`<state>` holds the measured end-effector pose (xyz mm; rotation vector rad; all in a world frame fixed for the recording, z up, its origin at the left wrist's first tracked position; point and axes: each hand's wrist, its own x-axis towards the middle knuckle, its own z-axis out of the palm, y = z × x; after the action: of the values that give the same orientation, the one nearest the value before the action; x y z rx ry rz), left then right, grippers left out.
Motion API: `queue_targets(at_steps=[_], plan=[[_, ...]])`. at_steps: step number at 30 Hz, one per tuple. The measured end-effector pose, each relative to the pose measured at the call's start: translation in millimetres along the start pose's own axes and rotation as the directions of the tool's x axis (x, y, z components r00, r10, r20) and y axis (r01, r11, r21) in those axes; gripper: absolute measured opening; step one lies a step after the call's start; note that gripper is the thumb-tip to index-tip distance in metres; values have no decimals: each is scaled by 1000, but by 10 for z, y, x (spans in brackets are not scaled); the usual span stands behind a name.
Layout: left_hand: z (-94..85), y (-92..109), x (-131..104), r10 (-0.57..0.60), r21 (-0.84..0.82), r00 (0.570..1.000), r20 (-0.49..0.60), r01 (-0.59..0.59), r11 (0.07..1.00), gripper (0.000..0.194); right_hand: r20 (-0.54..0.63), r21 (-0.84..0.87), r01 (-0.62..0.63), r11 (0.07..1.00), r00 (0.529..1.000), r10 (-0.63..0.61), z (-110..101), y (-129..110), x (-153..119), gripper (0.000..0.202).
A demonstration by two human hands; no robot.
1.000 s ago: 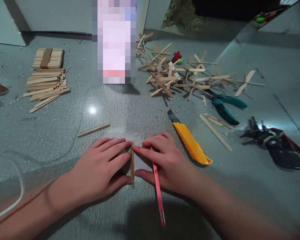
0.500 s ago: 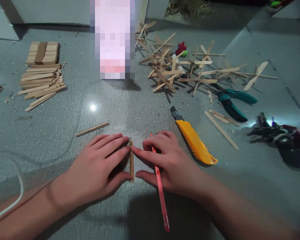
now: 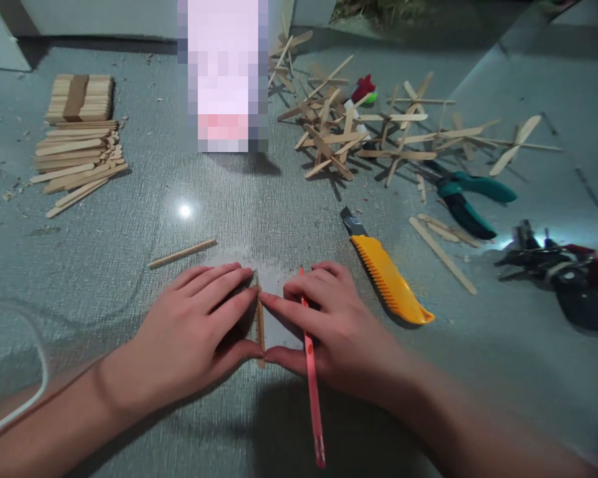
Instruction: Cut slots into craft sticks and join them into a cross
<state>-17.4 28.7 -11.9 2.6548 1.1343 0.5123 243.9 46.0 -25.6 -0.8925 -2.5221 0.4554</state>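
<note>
A narrow wooden craft stick (image 3: 260, 328) lies lengthwise on the floor between my hands, with what looks like a thin marked edge along its left side. My left hand (image 3: 194, 315) presses against that side, thumb near the close end and fingertips near the far end. From the right, my right hand (image 3: 329, 315) touches the same stick with index finger and thumb tips. A pink pencil (image 3: 311, 372) is tucked between the right hand's fingers, its end slanting towards me. Another stick (image 3: 183, 253) rests just beyond my left hand. To the right lies a yellow utility knife (image 3: 391, 279).
Bundled and loose craft sticks (image 3: 82, 146) lie at the far left. Crossed stick pieces (image 3: 329, 136) spread across the back right, near green-handled pliers (image 3: 466, 206). A dark object (image 3: 568, 275) sits at the right edge. A white cable (image 3: 34, 352) crosses my left forearm.
My right thumb has closed in against the stick and meets the left thumb. The pencil's near end has swung slightly left. The view has shifted a little.
</note>
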Motion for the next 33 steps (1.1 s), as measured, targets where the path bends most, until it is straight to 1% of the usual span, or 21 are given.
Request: queue_targets(at_steps=[4, 10, 19, 27, 31, 33], plan=[[3, -4, -4, 8, -17, 1000, 2, -8, 1000, 52, 8, -7, 1, 1000, 1000, -1, 20, -39, -16, 53], [-9, 2, 2, 1, -64, 1000, -13, -2, 998, 50, 7, -18, -12, 1000, 1000, 12, 20, -32, -25, 52], [-34, 4, 14, 27, -24, 999, 44, -26, 999, 62, 1, 0, -1, 1000, 1000, 1, 26, -19, -33, 49], [-28, 13, 0, 25, -18, 998, 53, -24, 1000, 63, 5, 3, -15, 1000, 1000, 15, 18, -28, -28, 41], [-26, 8, -3, 34, -22, 998, 47, -33, 999, 65, -16, 35, -25, 999, 1000, 26, 25, -18, -24, 38], [-32, 4, 1, 35, -32, 998, 46, -34, 999, 66, -54, 76, -28, 997, 998, 32, 6, -7, -28, 34]])
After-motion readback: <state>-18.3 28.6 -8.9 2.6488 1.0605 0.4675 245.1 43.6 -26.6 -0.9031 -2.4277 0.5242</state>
